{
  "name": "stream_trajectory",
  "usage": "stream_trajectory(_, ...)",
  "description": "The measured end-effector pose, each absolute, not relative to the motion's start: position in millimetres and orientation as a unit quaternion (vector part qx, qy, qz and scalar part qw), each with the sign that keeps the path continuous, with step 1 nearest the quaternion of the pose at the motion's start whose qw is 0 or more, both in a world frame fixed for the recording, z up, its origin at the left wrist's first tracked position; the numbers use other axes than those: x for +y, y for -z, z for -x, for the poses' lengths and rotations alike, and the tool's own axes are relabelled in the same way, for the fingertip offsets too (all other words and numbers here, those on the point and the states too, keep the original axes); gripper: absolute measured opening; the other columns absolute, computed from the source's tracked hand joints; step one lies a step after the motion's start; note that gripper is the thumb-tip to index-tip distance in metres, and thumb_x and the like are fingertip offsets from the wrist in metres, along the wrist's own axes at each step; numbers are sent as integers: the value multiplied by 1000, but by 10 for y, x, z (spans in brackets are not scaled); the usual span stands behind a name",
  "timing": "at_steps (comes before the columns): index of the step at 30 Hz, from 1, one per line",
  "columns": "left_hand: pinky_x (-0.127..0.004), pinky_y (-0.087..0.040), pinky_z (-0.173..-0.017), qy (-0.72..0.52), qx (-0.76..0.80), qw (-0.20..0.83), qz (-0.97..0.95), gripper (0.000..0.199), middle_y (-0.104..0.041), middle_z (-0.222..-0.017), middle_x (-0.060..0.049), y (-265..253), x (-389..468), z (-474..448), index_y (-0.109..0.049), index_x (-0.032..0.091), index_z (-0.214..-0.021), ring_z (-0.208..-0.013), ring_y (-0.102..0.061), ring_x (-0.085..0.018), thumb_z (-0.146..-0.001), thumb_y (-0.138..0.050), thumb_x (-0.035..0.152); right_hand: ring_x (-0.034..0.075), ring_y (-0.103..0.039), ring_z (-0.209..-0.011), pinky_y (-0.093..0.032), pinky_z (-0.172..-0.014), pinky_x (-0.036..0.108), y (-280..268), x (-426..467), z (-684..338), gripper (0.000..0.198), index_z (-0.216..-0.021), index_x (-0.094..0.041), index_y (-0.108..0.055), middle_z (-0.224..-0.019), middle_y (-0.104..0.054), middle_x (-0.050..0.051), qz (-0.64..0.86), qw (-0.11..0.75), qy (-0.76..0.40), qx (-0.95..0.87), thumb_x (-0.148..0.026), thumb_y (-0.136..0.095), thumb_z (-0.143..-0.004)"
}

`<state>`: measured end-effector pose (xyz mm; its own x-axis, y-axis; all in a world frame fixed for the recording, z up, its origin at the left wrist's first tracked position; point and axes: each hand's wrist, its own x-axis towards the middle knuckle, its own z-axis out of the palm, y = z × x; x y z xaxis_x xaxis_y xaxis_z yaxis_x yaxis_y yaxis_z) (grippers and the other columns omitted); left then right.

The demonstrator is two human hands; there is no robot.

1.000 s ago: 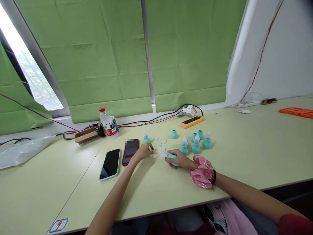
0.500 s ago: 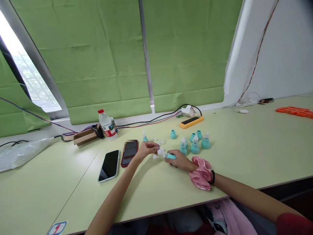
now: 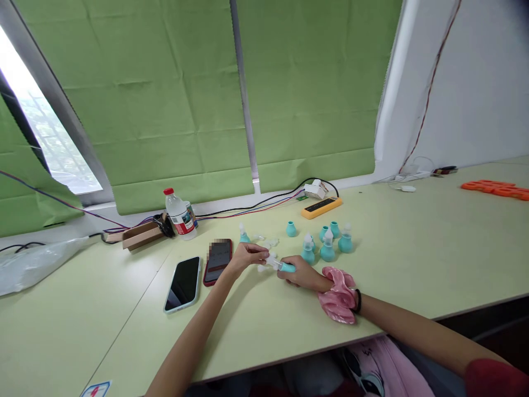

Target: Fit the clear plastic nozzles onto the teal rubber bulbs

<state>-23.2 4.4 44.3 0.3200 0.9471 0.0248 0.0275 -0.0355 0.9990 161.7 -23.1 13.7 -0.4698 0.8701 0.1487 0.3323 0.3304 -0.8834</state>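
My right hand [image 3: 303, 272] is closed around a teal squeeze bulb [image 3: 288, 267] with a clear nozzle pointing left. At the nozzle's far end, my left hand [image 3: 249, 258] pinches a small translucent plastic piece [image 3: 271, 259]; whether the two touch is too small to tell. Several loose clear pieces [image 3: 270, 242] lie just beyond my left fingers. A capped teal bulb [image 3: 244, 235] stands behind my left hand. Right of my hands is a group of teal bulbs [image 3: 328, 252], some with clear tips, others open-topped. One open bulb [image 3: 291, 229] stands apart, farther back.
Two phones, one white-edged [image 3: 183, 284] and one red-edged [image 3: 218, 261], lie left of my left arm. Behind them are a bottle [image 3: 180, 215] and a cardboard box [image 3: 142, 236]. A yellow power strip [image 3: 321, 208] with cables lies at the back. Orange pieces [image 3: 496, 188] are far right.
The view has shifted slightly. Both hands keep nearly the same place, with the left fingers still pinching at the nozzle end and the right hand still on the teal bulb.
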Motion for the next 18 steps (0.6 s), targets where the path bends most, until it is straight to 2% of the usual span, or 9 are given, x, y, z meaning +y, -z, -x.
stream_trajectory(9,-22,-48,-62,-347,411,556,-634,34,-64,-69,-5,-491,10,297,-65,10,-77,-62,-58,-13,-45,-73,20,6,-38,-36,-28,-35,18,-137,-218,-1629,19,-64,-14,-48,-47,-44,-4,414,305,-405,-756,-32,-48,-67)
stream_trajectory(15,-29,-49,-64,-329,413,568,-632,37,-63,-61,-5,-447,37,281,-64,8,-80,-58,-59,-14,-48,-72,26,7,-40,-49,-29,-45,18,-202,-272,-1618,14,-57,-13,-48,-51,-46,-3,400,331,-313,-796,-25,-49,-64)
stream_trajectory(18,-29,-50,-62,-342,412,566,-627,36,-63,-60,-5,-431,28,245,-65,8,-78,-55,-58,-13,-48,-72,27,8,-39,-47,-28,-44,18,-183,-263,-1607,14,-57,-13,-48,-49,-46,-3,405,329,-313,-794,-25,-49,-65)
